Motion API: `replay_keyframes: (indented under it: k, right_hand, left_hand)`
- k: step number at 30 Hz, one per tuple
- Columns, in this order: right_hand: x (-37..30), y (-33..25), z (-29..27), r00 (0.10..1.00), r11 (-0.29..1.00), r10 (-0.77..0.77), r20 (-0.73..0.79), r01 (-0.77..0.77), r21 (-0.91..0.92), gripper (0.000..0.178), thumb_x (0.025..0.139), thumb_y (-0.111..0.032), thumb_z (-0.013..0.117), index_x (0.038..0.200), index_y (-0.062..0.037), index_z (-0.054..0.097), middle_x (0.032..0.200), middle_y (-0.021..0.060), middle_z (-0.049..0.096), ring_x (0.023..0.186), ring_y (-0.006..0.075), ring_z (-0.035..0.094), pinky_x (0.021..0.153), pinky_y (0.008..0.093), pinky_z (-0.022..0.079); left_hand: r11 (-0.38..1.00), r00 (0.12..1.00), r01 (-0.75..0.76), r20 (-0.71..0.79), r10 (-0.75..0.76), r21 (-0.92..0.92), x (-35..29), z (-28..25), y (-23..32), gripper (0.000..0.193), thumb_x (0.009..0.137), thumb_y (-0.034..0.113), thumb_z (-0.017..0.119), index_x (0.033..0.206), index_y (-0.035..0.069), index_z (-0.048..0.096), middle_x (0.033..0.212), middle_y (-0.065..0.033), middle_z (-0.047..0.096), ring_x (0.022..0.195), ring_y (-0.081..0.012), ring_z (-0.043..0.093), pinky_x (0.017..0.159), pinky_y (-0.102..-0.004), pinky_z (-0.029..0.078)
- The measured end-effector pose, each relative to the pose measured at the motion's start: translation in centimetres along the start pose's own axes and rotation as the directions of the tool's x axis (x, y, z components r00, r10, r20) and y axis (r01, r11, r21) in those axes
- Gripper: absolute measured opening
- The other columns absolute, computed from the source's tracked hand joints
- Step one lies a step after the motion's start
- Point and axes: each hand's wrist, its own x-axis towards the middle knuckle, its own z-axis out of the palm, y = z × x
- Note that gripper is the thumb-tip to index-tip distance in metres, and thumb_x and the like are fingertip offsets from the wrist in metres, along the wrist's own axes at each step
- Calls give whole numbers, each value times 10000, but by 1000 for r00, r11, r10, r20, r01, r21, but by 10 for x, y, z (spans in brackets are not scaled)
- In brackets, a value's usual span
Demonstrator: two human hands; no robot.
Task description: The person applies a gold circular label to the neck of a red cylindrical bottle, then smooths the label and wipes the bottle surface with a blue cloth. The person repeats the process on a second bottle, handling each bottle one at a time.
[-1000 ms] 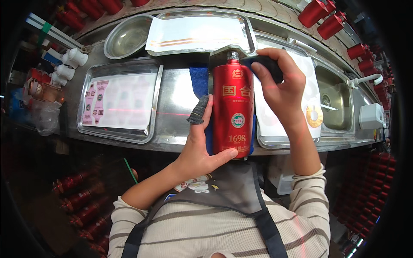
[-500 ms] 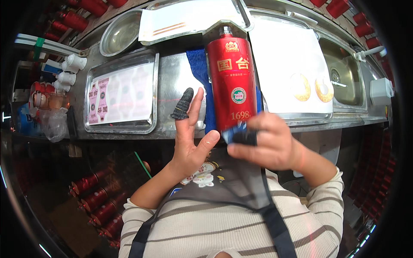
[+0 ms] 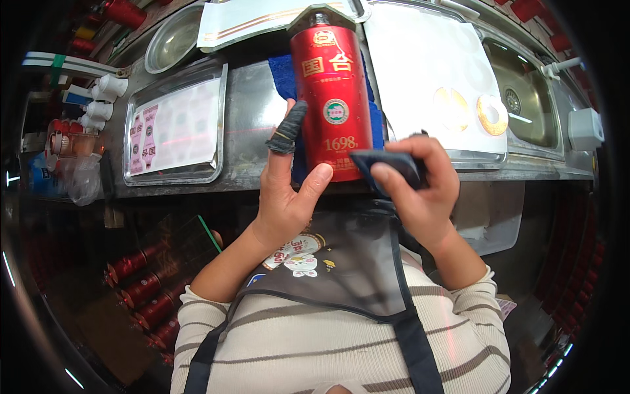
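Note:
A red bottle (image 3: pixel 333 105) with gold lettering and a round green-and-white emblem lies on a blue cloth (image 3: pixel 283 71), its neck away from me. My left hand (image 3: pixel 283 186) is at its lower left side, fingers stretched out and thumb spread, touching the bottle's edge; a black finger cover (image 3: pixel 289 129) is on one finger. In my right hand (image 3: pixel 420 180) a dark blue flat scraper (image 3: pixel 387 163) is pinched between thumb and fingers, its tip at the bottle's lower right edge. Part of the right-hand fingers is hidden behind the scraper.
Left on the metal counter, a tray (image 3: pixel 222 125) holds a sheet of pink and gold labels (image 3: pixel 146 138). White backing with gold ring-shaped stickers (image 3: pixel 490 113) lies to the right, beside a sink (image 3: pixel 525 85). A metal bowl (image 3: pixel 172 43) stands at the back left; red bottles (image 3: pixel 141 287) stand lower left.
My left hand has come up against the bottle's side. My right hand has moved slightly right and up, turning the scraper at the bottle's lower edge. The whole view has shifted.

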Motion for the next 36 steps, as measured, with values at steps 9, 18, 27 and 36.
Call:
replay_keyframes:
  k: [9, 18, 27, 36]
  right_hand:
    - [-3, 23, -8, 911, 879, 402, -92, -356, 318, 221, 927, -65, 741, 1089, -17, 598, 969, 21, 648, 860, 59, 598, 761, 207, 504]
    - [1, -2, 28, 965, 947, 247, -84, -222, 232, 228, 934, -86, 743, 1080, 1, 590, 963, 34, 635, 866, 72, 587, 761, 217, 488]
    - [-18, 21, 2, 927, 932, 348, -141, -326, 158, 192, 941, -92, 729, 1045, 1, 598, 941, 19, 626, 847, 64, 565, 764, 207, 475]
    - [50, -7, 31, 992, 994, -43, -116, 31, -106, 181, 887, -85, 750, 1014, -3, 651, 882, 79, 660, 811, 139, 620, 757, 282, 510]
  left_hand:
    - [649, 956, -293, 226, 188, 702, -5, 11, 29, 311, 875, 412, 721, 939, 112, 775, 1646, -267, 263, 1515, -528, 171, 1123, -747, -26]
    - [753, 998, -58, 10, 69, 655, -42, 7, 8, 376, 956, 420, 650, 1193, 152, 766, 1610, -378, 213, 1507, -577, 104, 1122, -737, -57]
    - [825, 997, 34, -74, 10, 564, -55, 2, -10, 373, 969, 367, 649, 1111, 41, 759, 1604, -384, 223, 1503, -558, 169, 1153, -708, -18]
    - [813, 992, -104, -2, 129, 572, -17, 10, 11, 471, 976, 455, 609, 1220, 70, 728, 1639, -353, 138, 1492, -562, 184, 1129, -740, 18]
